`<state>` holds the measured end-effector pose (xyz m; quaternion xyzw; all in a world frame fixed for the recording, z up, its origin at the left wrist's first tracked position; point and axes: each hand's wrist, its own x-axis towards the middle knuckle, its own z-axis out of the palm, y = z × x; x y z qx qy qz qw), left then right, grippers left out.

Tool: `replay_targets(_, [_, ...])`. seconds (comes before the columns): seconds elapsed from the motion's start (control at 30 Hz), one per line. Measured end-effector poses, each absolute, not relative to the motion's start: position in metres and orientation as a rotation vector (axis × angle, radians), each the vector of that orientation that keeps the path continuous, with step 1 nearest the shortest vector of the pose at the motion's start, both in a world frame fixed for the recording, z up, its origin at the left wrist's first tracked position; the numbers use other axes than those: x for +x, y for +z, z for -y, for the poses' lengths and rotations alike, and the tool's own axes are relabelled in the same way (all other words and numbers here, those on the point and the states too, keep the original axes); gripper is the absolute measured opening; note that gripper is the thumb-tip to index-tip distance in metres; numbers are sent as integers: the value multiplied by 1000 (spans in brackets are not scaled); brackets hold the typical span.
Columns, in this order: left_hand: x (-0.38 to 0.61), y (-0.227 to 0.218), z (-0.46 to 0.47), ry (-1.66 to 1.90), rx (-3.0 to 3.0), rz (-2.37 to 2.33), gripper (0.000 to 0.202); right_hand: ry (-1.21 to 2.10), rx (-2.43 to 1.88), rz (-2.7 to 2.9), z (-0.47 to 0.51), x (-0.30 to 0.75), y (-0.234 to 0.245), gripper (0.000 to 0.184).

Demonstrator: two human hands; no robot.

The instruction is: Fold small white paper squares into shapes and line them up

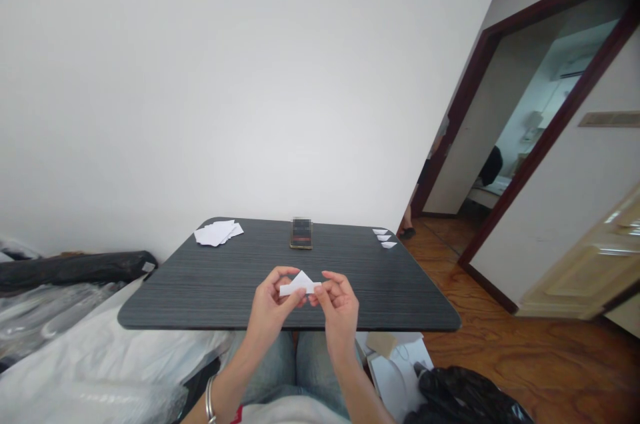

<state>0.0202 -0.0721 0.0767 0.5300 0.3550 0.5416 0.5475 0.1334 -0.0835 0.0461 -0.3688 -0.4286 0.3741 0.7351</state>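
Between my two hands, above the near part of the dark table (240, 277), is a small piece of folded white paper (301, 281). Its middle rises to a triangular point, and a flat strip runs out to either side. My left hand (275, 294) pinches the left part, with the thumb on the front face. My right hand (338, 301) grips the right end between thumb and fingers. Part of the paper's lower edge is hidden by the thumbs.
A loose pile of white paper sheets (218, 233) lies at the table's far left. A phone (301, 233) stands at the back middle. Three small folded papers (384, 238) sit at the far right. A white wall (300, 91) rises behind; a black bag (465, 394) rests on the floor, lower right.
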Motion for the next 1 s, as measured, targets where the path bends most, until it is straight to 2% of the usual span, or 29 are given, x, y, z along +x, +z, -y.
replay_targets(0.1, [19,77,71,1254,1233,-815,37,831,-806,946,83,135,46,29])
replay_targets(0.27, [16,75,69,1204,1174,-777,44,856,-789,935,79,136,44,22])
replay_targets(0.53, [11,76,72,1118,1140,-708,66,815,-799,926,77,138,43,22])
replay_targets(0.67, [9,81,74,1110,1163,-651,70,781,-808,926,78,139,44,21])
replay_targets(1.0, [20,75,70,1185,1204,-799,40,771,-901,995,83,136,43,11])
